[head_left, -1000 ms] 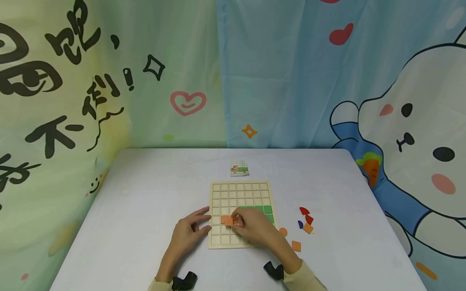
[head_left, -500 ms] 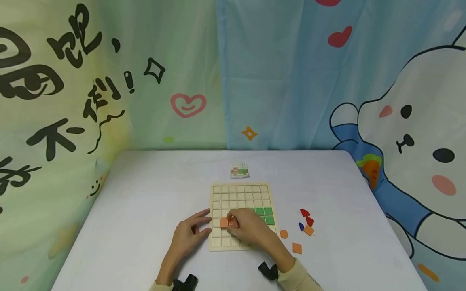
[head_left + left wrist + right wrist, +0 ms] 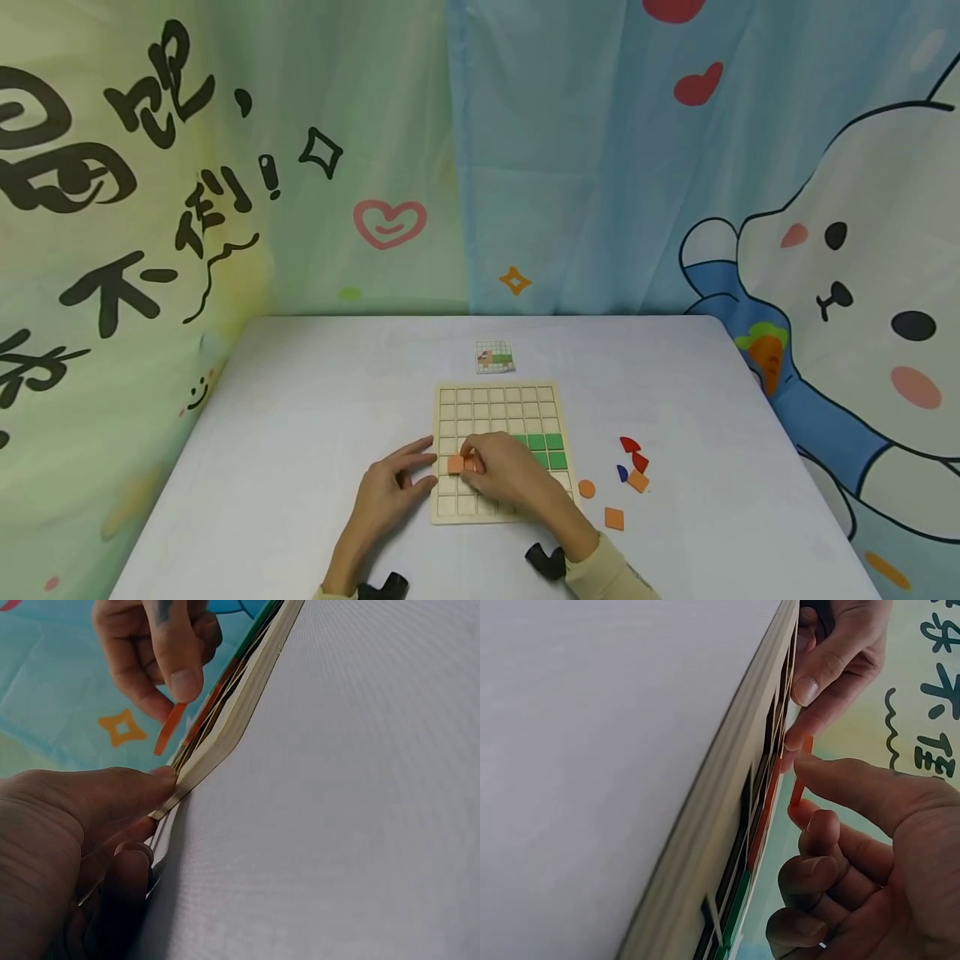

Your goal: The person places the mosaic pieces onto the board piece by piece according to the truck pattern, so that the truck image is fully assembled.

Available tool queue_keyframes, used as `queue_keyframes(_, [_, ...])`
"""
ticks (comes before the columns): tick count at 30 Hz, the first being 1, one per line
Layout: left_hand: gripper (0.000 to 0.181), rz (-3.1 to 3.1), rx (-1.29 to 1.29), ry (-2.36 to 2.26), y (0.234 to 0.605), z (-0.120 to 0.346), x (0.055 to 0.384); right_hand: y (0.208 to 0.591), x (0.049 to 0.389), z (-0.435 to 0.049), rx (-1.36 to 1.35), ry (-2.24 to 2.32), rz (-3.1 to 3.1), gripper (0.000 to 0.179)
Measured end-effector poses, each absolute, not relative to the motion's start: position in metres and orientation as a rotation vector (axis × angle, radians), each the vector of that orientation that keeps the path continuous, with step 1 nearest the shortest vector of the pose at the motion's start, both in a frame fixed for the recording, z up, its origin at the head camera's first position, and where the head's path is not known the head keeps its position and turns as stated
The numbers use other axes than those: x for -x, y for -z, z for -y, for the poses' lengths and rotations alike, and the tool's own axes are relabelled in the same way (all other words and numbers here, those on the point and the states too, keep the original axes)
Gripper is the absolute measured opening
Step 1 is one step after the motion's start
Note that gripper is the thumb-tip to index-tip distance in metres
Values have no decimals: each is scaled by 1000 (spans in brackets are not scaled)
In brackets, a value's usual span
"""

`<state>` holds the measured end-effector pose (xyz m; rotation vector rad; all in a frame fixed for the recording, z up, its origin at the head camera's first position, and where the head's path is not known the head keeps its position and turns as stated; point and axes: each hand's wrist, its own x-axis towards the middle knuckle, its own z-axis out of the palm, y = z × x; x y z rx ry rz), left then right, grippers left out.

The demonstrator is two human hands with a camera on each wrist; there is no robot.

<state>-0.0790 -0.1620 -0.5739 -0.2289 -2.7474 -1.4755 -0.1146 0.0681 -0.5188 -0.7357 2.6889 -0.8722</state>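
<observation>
Pinching an orange tile, the right hand has it poking out leftward past the fingers, over the board's left side. Left hand is closest, fingers spread, touching that edge. Both wrist views catch 1 thing the head view hides: tile's tilted, clear of the board.

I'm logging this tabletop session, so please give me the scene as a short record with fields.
Right hand: pinches an orange square above the board
Left hand: touches the board's left edge
Board: wooden grid; green squares set in toward its right side
Loose pieces, right of board: two red pieces, blue piece, orange circle, two other orange squares
Card: beyond the board's far edge
Surface: white table
</observation>
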Motion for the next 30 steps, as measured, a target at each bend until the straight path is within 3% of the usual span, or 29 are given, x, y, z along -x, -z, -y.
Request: queue_keyframes(30, [31, 2756, 224, 1510, 576, 164, 81, 520, 122, -51, 787, 729, -2726, 23])
